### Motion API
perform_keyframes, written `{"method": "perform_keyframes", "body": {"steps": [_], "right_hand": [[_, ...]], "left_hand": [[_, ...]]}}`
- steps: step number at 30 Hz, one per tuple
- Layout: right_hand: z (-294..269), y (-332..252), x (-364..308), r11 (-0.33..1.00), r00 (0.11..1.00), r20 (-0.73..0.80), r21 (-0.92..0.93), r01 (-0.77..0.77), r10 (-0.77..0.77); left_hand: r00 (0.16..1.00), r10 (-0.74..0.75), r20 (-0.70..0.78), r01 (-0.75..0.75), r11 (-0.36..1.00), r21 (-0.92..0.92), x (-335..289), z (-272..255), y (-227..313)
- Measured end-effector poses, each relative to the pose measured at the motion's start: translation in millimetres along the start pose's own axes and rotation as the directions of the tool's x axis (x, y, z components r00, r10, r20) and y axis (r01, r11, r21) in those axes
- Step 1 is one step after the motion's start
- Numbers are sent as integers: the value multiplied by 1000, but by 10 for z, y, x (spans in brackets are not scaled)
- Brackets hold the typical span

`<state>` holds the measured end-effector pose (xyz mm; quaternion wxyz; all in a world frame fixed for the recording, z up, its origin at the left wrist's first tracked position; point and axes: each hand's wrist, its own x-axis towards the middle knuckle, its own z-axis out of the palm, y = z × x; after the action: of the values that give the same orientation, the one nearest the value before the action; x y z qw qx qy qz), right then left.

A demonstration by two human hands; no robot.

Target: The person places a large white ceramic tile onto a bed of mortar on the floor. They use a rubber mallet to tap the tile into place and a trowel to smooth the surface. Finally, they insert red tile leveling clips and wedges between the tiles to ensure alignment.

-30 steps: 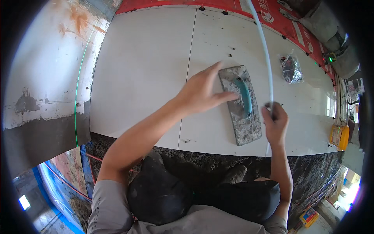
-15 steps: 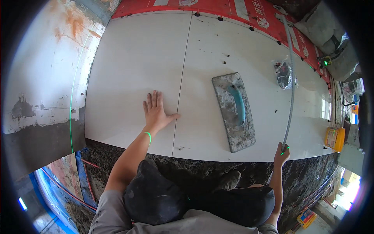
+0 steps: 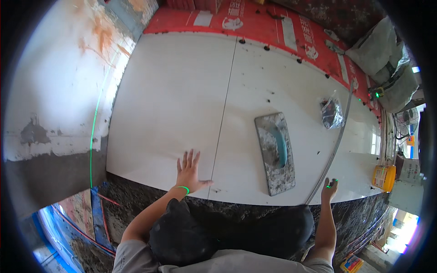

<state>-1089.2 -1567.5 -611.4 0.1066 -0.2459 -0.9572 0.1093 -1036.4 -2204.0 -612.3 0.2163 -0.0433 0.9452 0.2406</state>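
My left hand (image 3: 188, 176) lies flat on a large white tile (image 3: 168, 91), fingers spread, near its front edge. The thumb reaches toward the thin seam with the tile on the right. My right hand (image 3: 329, 190) is over the front edge of the right-hand tile (image 3: 246, 150), thumb and fingers apart with nothing visible between them. Just left of it a long grey rod (image 3: 336, 150) lies across the tile, its near end beside my knee. Between my hands rests a mortar-smeared float (image 3: 276, 154) with a blue handle.
A clear plastic bag (image 3: 332, 113) with dark contents lies beside the rod. Red printed sheeting (image 3: 259, 22) borders the far side. At right stand a yellow bucket (image 3: 383, 177) and a fan (image 3: 406, 122). Dark rough mortar (image 3: 132, 191) lies under my knees; a wall (image 3: 50, 100) rises left.
My right hand has let go of the rod, which has come nearer and now lies slanted across the tile. My left hand has slid toward the front edge. The view has tilted.
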Motion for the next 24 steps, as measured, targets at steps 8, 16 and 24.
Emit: {"method": "perform_keyframes", "body": {"steps": [8, 16, 24], "right_hand": [[-1786, -1174, -1939, 992, 655, 754, 110, -54, -48], [-1907, -2922, -2618, 871, 628, 615, 428, 242, -477], [-1934, -3952, -2739, 717, 664, 616, 676, -170, -424]], "left_hand": [[973, -81, -217, 12, 954, -300, -660, -723, -1745], [917, -395, 58, 312, 618, -721, -1588, -977, -2047], [910, -383, 162, 361, 537, -762, -1541, -1016, -2126]]}}
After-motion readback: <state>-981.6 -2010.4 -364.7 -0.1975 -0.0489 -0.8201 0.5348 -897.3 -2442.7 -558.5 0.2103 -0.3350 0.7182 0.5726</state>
